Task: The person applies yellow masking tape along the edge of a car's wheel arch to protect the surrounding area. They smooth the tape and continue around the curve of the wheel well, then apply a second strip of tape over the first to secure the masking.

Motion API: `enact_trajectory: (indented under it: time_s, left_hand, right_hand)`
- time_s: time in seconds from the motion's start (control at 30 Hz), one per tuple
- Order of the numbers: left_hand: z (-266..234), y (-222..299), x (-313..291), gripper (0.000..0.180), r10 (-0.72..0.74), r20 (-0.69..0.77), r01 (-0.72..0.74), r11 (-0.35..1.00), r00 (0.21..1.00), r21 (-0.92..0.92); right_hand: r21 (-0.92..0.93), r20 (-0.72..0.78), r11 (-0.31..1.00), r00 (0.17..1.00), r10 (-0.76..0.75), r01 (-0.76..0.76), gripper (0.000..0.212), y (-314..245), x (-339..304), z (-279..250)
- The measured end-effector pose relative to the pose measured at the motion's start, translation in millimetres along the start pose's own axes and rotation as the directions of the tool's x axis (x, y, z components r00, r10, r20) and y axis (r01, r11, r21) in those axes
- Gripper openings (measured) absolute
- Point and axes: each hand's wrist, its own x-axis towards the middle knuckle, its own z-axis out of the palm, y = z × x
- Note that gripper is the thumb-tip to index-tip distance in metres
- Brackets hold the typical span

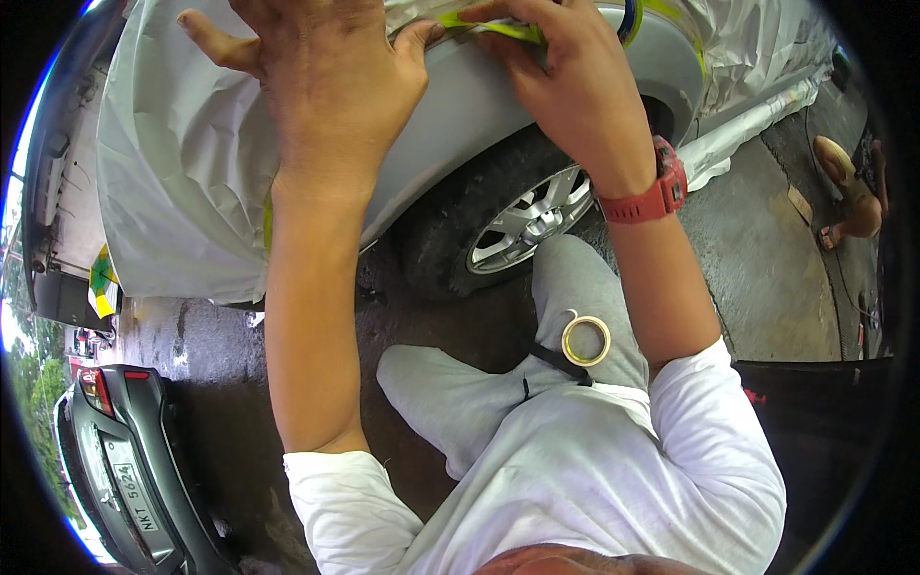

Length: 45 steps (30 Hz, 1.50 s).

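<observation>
My left hand (326, 86) lies spread against the car's grey fender (436, 125), its little finger stuck out and its thumb tip at a strip of yellow-green masking tape (513, 33). The other fingertips of that hand run out of the picture at the top. Above the wheel arch, my right hand (575, 86) has its fingers closed on the same strip. A round tape roll edged in blue and yellow-green (631, 21) shows just past the right hand. White masking sheet (182, 163) covers the bodywork on the left, its edge taped.
Below the fender is a wheel with a black tyre (436, 230). A pale tape roll (586, 341) rests on my grey trousers. More sheeting (757, 57) hangs at the right. A dark car (134, 460) stands lower left, and another person's foot (832, 236) is at the right.
</observation>
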Motion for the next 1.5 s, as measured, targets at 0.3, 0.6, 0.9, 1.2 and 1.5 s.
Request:
enact_trajectory:
  time_s: [0.3,0.6,0.9,1.2,1.5]
  left_hand:
    - [-8.2,4.7,1.3,0.125,-0.032,0.062,0.030,0.999,0.998,0.040]
    - [-3.7,7.9,3.0,0.124,0.004,0.090,-0.007,0.999,0.996,0.032]
    - [-18.6,1.3,5.5,0.105,0.235,0.013,-0.213,0.903,0.972,-0.372]
    - [-29.4,34.0,25.7,0.100,0.163,0.209,-0.182,0.980,0.964,0.078]
    - [-30.2,66.8,-79.1,0.060,-0.091,0.137,0.148,0.855,0.986,-0.498]
  right_hand:
    - [-0.068,-0.091,0.992,0.990,-0.109,0.103,0.010,14.5,3.0,0.0]
    - [0.573,-0.507,0.808,0.717,0.479,-0.135,0.014,83.4,-44.1,6.6]
    - [0.459,-0.111,0.643,0.678,0.727,-0.613,0.014,112.5,-222.1,-10.5]
    - [0.409,0.047,0.552,0.621,0.782,-0.727,0.014,124.4,-273.8,-32.0]
    - [0.517,0.147,0.525,0.674,0.724,-0.676,0.012,109.1,-282.2,-24.9]
